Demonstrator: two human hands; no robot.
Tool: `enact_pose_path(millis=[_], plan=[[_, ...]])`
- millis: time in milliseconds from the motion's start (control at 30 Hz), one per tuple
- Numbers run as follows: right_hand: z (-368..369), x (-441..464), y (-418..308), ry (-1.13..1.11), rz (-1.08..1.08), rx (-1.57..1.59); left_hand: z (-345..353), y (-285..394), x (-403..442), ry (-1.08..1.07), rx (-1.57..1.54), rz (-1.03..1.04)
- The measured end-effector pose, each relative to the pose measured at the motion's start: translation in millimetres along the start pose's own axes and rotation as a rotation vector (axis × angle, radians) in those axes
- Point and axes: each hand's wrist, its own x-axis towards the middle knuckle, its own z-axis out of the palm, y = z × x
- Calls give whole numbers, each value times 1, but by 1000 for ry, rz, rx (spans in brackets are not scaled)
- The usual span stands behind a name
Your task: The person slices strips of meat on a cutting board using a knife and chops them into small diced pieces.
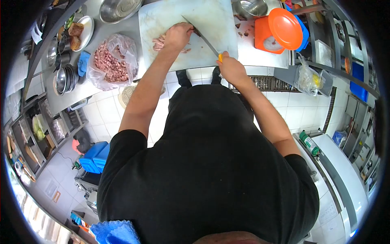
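A white cutting board [219, 24] lies on the metal counter. My right hand [232, 70] is wrapped round the yellow handle of a knife [209, 44], whose blade points up and left across the board. Close to the blade, my left hand [178, 36] rests on the board with its fingers bent together; a small dark piece shows at the fingertips, too small to name. Pale pink strips of meat [158, 43] lie beside and partly under my left hand. Left of the board sits a clear plastic bag of chopped meat [109, 65].
An orange scale [262, 36] stands right of the board, near a metal bowl [252, 7]. Another metal bowl [118, 10], a white plate [86, 34], a blue cloth [83, 63] and stacked bowls [63, 79] are at the left. A plastic bag [308, 79] hangs at the right.
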Motion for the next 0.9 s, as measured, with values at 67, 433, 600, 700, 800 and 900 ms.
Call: enact_pose_path(millis=[67,433,600,700,800,900], plan=[[1,13,-7,24,-10,15,-3,1,1,-19,17,-5],[-17,-12,-1,105,13,48,-10,6,-1,-105,21,-45],[-6,-38,29,132,47,69,-14,3,5,2,131,218],[1,-50,41,140,58,72,-18,-1,13,-181,157,223],[4,-59,44,165,83,73,-24,14,13,-247,191,104],[5,-63,42,188,119,52,-14,27,2,-156,228,27]])
